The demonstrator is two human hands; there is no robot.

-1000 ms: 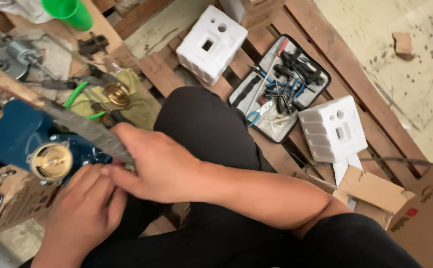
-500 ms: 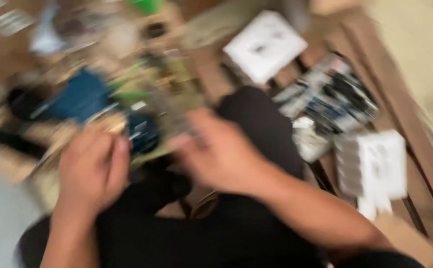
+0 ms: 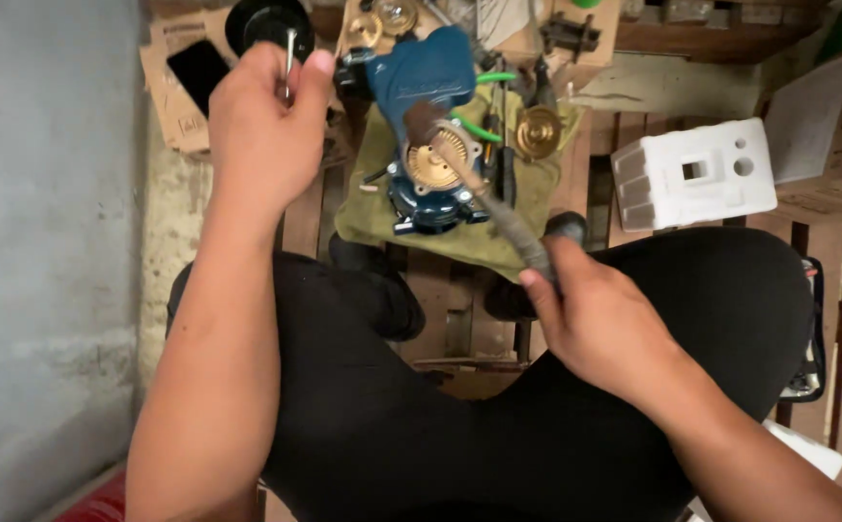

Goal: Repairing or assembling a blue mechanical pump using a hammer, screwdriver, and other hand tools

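My right hand (image 3: 599,324) has its grip closed around the lower end of a hammer (image 3: 484,188), a long, worn grey handle that slants up and away from me. Its rusty head rests on the brass disc (image 3: 437,159) set in the top of the blue pump (image 3: 423,135). My left hand (image 3: 264,126) is raised beside the pump, fingers curled in, thumb and forefinger pinched on a thin metal pin (image 3: 289,60) that stands nearly upright.

The pump sits on an olive cloth (image 3: 363,208) spread over wooden slats (image 3: 440,290), just past my knees. A second brass disc (image 3: 538,130) lies on the cloth to the right of the pump, with a green tube (image 3: 484,79) curving near it. Further right stands a white foam block (image 3: 693,174) with a square hole and two round ones, and beyond it a cardboard box (image 3: 827,126). Behind my left hand lie a black round lid (image 3: 252,19) and a dark phone (image 3: 197,66) on flattened cardboard. A grey wall (image 3: 44,242) runs along the left.
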